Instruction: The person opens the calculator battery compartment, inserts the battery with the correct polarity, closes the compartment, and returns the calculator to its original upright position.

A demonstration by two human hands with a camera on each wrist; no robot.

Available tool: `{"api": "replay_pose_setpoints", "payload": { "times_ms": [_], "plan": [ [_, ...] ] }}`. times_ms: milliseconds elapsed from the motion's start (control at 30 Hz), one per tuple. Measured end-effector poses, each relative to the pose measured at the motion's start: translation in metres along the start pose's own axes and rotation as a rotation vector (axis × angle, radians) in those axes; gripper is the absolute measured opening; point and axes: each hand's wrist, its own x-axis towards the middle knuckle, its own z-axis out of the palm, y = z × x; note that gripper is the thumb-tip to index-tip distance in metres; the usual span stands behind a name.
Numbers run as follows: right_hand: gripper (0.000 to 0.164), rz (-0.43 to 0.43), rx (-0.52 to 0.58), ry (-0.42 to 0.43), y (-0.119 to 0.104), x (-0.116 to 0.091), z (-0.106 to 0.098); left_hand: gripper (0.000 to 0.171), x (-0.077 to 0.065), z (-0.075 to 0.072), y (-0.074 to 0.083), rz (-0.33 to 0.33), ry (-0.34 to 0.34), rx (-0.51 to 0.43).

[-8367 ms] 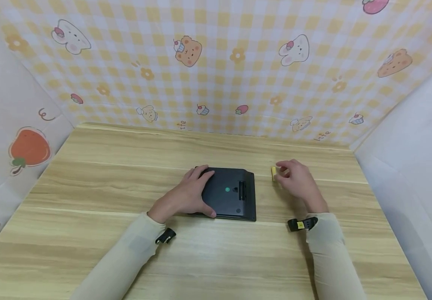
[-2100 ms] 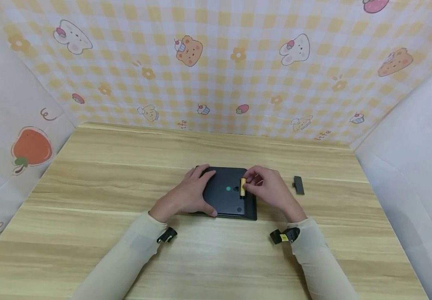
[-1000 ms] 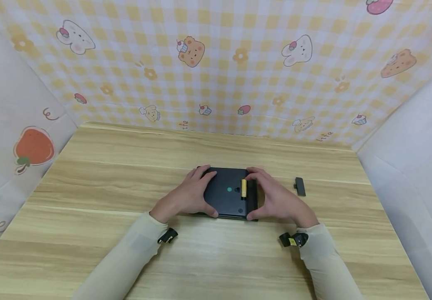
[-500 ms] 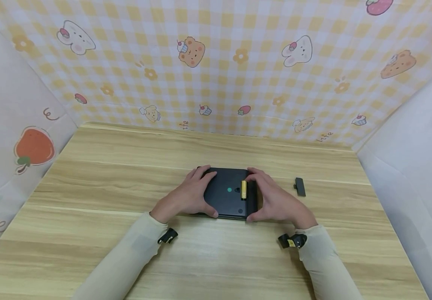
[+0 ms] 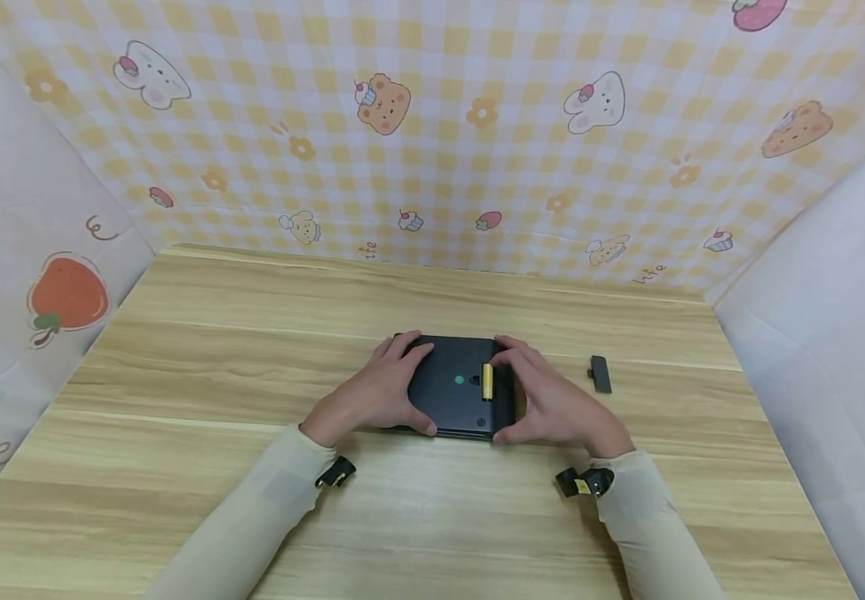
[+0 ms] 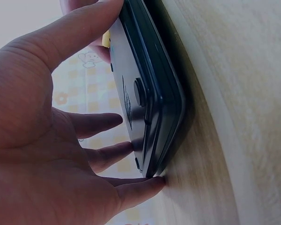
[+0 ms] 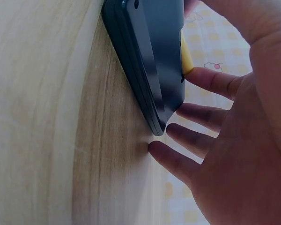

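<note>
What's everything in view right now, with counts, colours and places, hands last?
Table: 1, pale wood, under everything
Device: 1, black, lying on the table
Green dot: 1, green, on the device's upper face
Battery: 1, yellow, toward the device's right end; seating depth unclear
Small cover: 1, dark grey, on the table, right of the device
Checked cloth: 1, yellow-white, printed, behind the table
Side cloths: 2, whitish, left and right
Wrist cameras: 2, black, one per wrist
Sleeves: 2, cream, on the forearms
Left hand: 1, bare, holding the device's left part
Right hand: 1, bare, spanning its right end, index finger touching the battery
</note>
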Motion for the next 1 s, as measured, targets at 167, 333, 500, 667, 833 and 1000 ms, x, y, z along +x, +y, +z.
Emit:
{"api": "replay_pose_setpoints", "payload": {
  "times_ms": [167, 333, 500, 667, 833, 1000],
  "plan": [
    [0.095, 0.003, -0.003, -0.001, -0.0002, 0.0, 0.0001, 0.121, 0.0003, 0.0008, -0.0006, 0.003, 0.002, 0.005],
    [0.093, 0.005, -0.002, -0.002, -0.001, 0.0003, -0.0003, 0.121, 0.0011, 0.0016, -0.0014, 0.005, 0.003, 0.008],
    [0.092, 0.001, -0.015, 0.0, -0.0005, 0.0003, 0.0002, 0.121, 0.0015, 0.0015, -0.0013, 0.005, 0.001, 0.005],
    [0.091, -0.008, -0.028, 0.004, -0.0003, 0.0002, 0.0002, 0.121, 0.0015, 0.001, -0.001, 0.002, 0.004, 0.005],
    [0.091, -0.008, -0.037, 0.001, -0.0009, 0.0003, -0.0001, 0.121, 0.0017, 0.0015, -0.002, 0.005, 0.007, 0.003],
    [0.09, -0.009, -0.048, -0.003, -0.0005, 0.0009, -0.0003, 0.121, 0.0013, 0.0016, -0.0021, 0.012, 0.005, 0.003]
  ]
}}
